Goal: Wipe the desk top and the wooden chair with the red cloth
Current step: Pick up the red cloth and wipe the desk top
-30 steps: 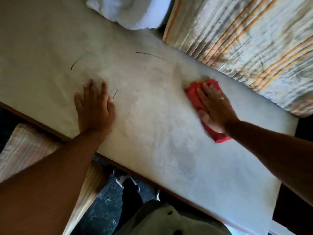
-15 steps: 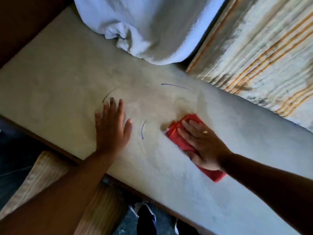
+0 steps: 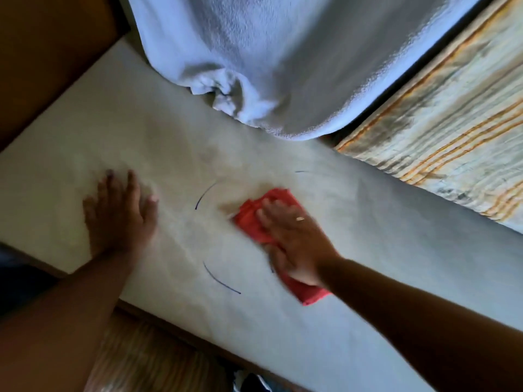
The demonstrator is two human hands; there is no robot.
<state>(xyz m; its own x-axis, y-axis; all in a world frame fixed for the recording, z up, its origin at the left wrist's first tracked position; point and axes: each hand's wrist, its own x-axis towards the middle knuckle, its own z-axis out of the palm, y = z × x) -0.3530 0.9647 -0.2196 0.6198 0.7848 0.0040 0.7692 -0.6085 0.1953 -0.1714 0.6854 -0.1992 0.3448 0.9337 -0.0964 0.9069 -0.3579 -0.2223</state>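
The pale desk top (image 3: pixel 382 278) runs diagonally across the view and carries a few thin dark curved pen marks. My right hand (image 3: pixel 294 239) lies flat on the folded red cloth (image 3: pixel 252 219), pressing it onto the middle of the desk; the cloth sticks out beyond my fingertips and behind my wrist. My left hand (image 3: pixel 119 213) rests flat on the bare desk to the left, fingers together, holding nothing. A strip of the wooden chair (image 3: pixel 147 360) shows below the desk's front edge, mostly hidden by my left arm.
A white towel (image 3: pixel 268 60) hangs over the desk's back edge and touches the surface. A striped cream and orange fabric (image 3: pixel 452 131) lies behind the desk at right. A brown wooden surface (image 3: pixel 42 52) fills the upper left corner.
My right hand has slid the red cloth leftward along the desk, away from the striped fabric. My left hand has also shifted left. The view has moved, showing more of the white towel.
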